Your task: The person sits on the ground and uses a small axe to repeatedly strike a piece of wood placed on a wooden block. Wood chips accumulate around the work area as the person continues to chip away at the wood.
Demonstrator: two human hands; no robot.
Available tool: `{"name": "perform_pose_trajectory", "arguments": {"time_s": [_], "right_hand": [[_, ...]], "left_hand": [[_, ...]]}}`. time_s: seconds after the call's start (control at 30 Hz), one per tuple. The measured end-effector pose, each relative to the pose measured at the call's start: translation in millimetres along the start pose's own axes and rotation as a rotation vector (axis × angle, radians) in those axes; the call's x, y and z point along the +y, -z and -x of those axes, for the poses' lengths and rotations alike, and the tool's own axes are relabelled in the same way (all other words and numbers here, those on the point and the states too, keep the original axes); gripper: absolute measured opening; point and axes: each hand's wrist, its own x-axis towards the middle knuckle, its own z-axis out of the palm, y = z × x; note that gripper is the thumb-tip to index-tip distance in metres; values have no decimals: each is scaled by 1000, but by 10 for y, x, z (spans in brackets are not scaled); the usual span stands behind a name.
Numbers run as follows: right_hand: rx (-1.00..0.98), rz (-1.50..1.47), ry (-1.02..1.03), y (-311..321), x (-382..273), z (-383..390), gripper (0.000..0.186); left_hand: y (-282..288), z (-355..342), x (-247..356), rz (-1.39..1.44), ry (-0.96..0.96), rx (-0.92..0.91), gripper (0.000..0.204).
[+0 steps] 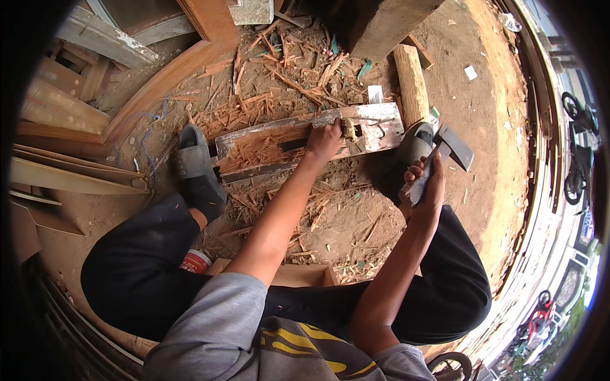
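Note:
A weathered plank [254, 159] with flaking white paint and slots cut through it lies across the ground between my feet. Over its right half, my left hand [325, 142] is closed around a short piece with a pale, frayed top [349, 129]; its lower end is hidden, so its kind is unclear. Beside this piece is a dark slot, and a bent metal hook [381, 131] sits nearer the plank's right end. My right hand [432, 181] grips a hatchet [459, 151] by its thick handle, raised near my right foot with the broad blade pointing right.
Reddish splinters [279, 70] litter the soil around the plank. A squared timber [412, 82] lies beyond its right end, near a large post [387, 28]. Wooden frames [152, 95] and thin boards [76, 171] lean at left. Between my legs are a wooden box [302, 274] and a red-and-white tub [196, 261].

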Motion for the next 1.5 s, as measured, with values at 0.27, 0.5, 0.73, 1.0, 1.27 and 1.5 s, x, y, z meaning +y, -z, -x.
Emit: {"name": "perform_pose_trajectory", "arguments": {"time_s": [0.27,0.5,0.73,1.0,1.27,1.5], "right_hand": [[7,261,-359,133,609,-43,32],[62,221,-272,126,281,18,38],[150,88,10,-4,196,-111,39],[-70,318,-572,39,531,-10,32],[259,49,113,56,-92,-99,36],[-30,112,-703,-67,806,-221,25]], "left_hand": [[208,12,130,-200,-87,-16,92],[-10,-231,-11,361,106,329,72],[-183,-291,-37,95,147,352,45],[-154,-228,-133,22,180,323,38],[-96,-245,-69,98,155,286,41],[-66,-186,-173,115,167,301,41]]}}
